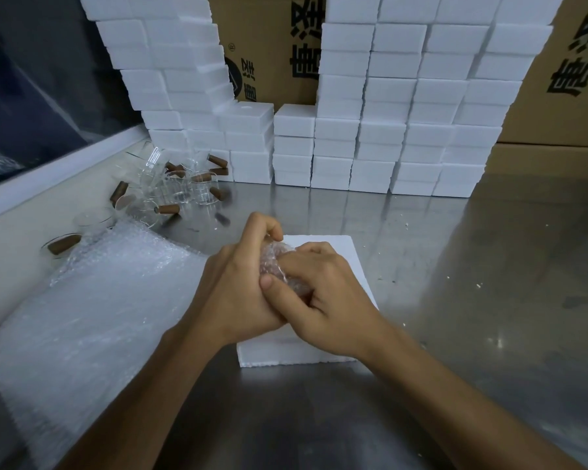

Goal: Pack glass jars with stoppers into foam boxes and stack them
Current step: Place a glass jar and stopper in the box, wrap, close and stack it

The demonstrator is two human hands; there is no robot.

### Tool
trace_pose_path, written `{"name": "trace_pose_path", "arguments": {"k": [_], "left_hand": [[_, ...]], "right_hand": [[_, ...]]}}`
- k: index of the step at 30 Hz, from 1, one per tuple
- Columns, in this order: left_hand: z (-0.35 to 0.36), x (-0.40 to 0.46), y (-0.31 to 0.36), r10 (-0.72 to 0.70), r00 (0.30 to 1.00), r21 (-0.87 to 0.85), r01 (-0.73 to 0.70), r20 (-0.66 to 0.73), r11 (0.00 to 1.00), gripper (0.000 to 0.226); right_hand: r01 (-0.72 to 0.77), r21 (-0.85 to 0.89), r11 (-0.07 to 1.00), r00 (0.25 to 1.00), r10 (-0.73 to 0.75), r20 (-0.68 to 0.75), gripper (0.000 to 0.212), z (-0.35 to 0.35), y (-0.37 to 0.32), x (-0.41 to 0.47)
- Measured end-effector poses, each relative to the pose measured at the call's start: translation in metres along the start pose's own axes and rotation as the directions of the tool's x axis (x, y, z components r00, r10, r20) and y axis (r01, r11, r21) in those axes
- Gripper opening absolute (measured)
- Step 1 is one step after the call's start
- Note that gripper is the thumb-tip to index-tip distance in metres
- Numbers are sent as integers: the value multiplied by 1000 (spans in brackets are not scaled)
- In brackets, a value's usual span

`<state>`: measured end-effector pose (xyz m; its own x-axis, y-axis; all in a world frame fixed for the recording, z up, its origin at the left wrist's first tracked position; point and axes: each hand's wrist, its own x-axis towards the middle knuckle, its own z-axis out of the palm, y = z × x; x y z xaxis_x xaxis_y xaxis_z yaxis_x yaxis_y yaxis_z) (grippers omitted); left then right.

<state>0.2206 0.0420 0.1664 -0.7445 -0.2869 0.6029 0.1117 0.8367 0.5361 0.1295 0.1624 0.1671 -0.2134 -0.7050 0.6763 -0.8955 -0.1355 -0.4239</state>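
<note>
Wrapping goes on: left hand [238,283] and right hand [323,300] both clutch a bubble-wrapped jar [279,266] over an open foam box [326,245] on the surface [421,334]. Many boxes [387,130] stand stacked behind; loose jars [177,188] wait far left, so plenty remains.

steel table [489,266] | bubble wrap sheets [92,300] left | cardboard cartons [272,62] behind
</note>
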Motion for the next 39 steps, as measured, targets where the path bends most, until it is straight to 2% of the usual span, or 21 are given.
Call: {"name": "trace_pose_path", "arguments": {"k": [3,5,7,10,13,18,22,25,29,32,34,36,39], "left_hand": [[-1,4,-2,-100,995,-223,103,22,969,59],[-3,5,-4,-147,986,-409,168,83,897,61],[-4,5,-7,-177,972,-539,232,153,810,61],[-3,6,-7,-182,956,-593,286,230,753,59],[-3,6,-8,-212,941,-619,335,265,711,55],[-5,6,-7,-238,914,-627,400,329,669,57],[-7,7,-7,-296,881,-607,470,369,641,53],[-6,7,-7,-354,859,-612,512,370,603,47],[-4,10,-7,-475,814,-686,556,336,469,44],[-4,10,-4,-478,793,-719,576,378,388,56],[-6,10,-1,-463,778,-712,604,426,360,43],[-9,10,1,-414,768,-723,622,488,301,26],[-15,11,-1,-302,805,-780,582,511,231,39]], "right_hand": [[-19,46,999,999,21,-47,18,-5,2,-1],[-21,95,995,995,30,-93,10,-9,4,-1],[-53,192,980,994,70,-85,13,-10,4,0],[-122,298,947,992,126,5,37,-8,1,1],[-203,375,904,978,173,113,48,-8,-2,0],[-223,300,928,949,137,283,48,-17,-5,2],[-273,234,933,904,166,394,47,-21,-5,3],[-217,188,958,938,152,311,55,-20,-4,2],[-164,194,967,983,144,113,68,-19,1,0],[-143,167,976,990,139,36,69,-16,1,-2],[-172,167,971,985,171,19,68,-15,1,-2],[-255,245,935,966,260,14,68,-16,3,-2],[-354,474,806,920,391,23,66,-22,6,0]]}}
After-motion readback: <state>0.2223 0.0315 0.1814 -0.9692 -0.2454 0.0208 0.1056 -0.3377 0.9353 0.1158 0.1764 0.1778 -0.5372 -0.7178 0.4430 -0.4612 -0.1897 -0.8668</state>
